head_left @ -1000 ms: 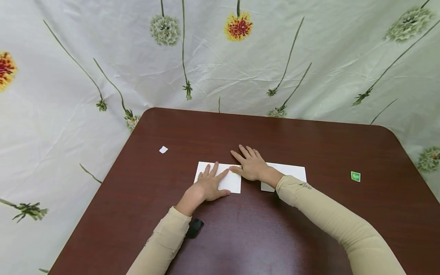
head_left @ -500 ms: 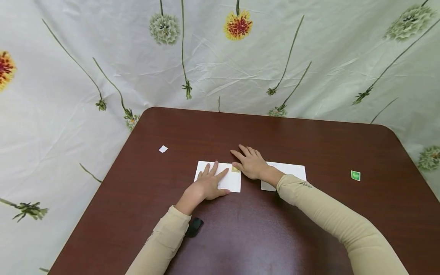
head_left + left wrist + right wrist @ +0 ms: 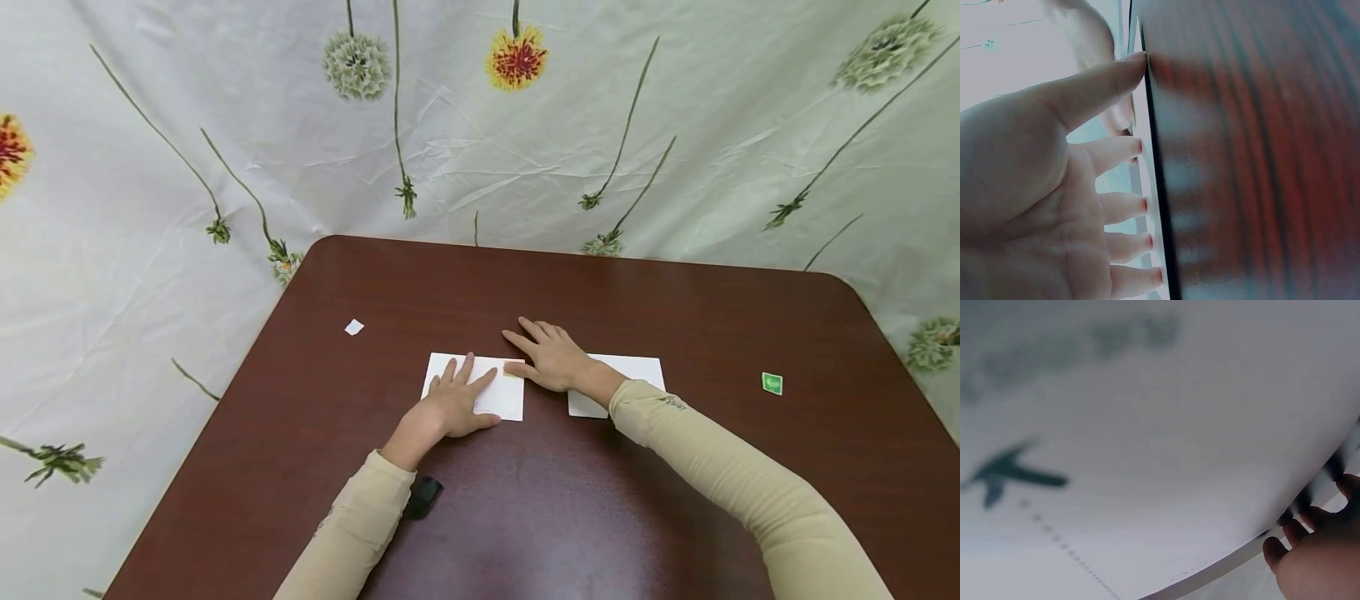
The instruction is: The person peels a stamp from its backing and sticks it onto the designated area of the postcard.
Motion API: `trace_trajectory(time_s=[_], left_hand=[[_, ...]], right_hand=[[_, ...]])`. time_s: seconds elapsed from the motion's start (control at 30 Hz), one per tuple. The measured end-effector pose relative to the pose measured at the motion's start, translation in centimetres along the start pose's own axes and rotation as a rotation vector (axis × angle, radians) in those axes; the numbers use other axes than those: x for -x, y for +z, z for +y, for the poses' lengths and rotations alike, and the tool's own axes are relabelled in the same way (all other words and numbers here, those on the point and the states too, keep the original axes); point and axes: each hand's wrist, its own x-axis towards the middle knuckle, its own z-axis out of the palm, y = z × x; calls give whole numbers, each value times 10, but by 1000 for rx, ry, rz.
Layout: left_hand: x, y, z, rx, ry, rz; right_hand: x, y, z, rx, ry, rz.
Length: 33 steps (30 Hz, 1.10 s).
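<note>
A white envelope (image 3: 512,406) lies on the brown table in the head view. On it rests my left hand (image 3: 448,407), fingers spread, thumb at the near edge. The left wrist view shows its fingertips (image 3: 1141,147) along the envelope's surface. At the envelope's top right corner is a small yellowish stamp (image 3: 509,363), partly covered by the thumb of my right hand (image 3: 553,365). The other right fingers are spread on the table beyond. Under my right wrist lies a second white sheet or envelope (image 3: 636,372); its printed surface (image 3: 1166,456) fills the right wrist view.
A green stamp (image 3: 772,383) lies to the right on the table (image 3: 600,517). Toward the left back is a small white piece of paper (image 3: 354,327). A black object (image 3: 424,497) shows beside my left forearm. Behind the table hangs a floral cloth (image 3: 480,142).
My right thumb drew back from the stamp half a second ago, showing more of it, and now lies over it again. The left hand has stayed in place.
</note>
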Motion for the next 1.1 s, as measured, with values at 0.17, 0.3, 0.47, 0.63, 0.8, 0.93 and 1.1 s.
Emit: trace_trajectory(time_s=[0.17, 0.3, 0.47, 0.63, 0.8, 0.93, 1.1], left_hand=[[-2, 1, 0, -1, 5, 5], [-3, 1, 2, -15, -2, 7], [-4, -1, 4, -25, -2, 24], [-4, -6, 5, -56, 20, 95], [3, -15, 11, -32, 107, 329], [11, -21, 29, 80, 235, 546], [19, -27, 56, 216, 403, 717]], right_hand=[[3, 1, 6, 24, -35, 10], [4, 0, 8, 27, -50, 29], [4, -4, 8, -14, -17, 17], [4, -12, 9, -84, 8, 76], [11, -28, 15, -154, 65, 261], [20, -45, 24, -249, 199, 370], [39, -58, 44, -404, 319, 488]])
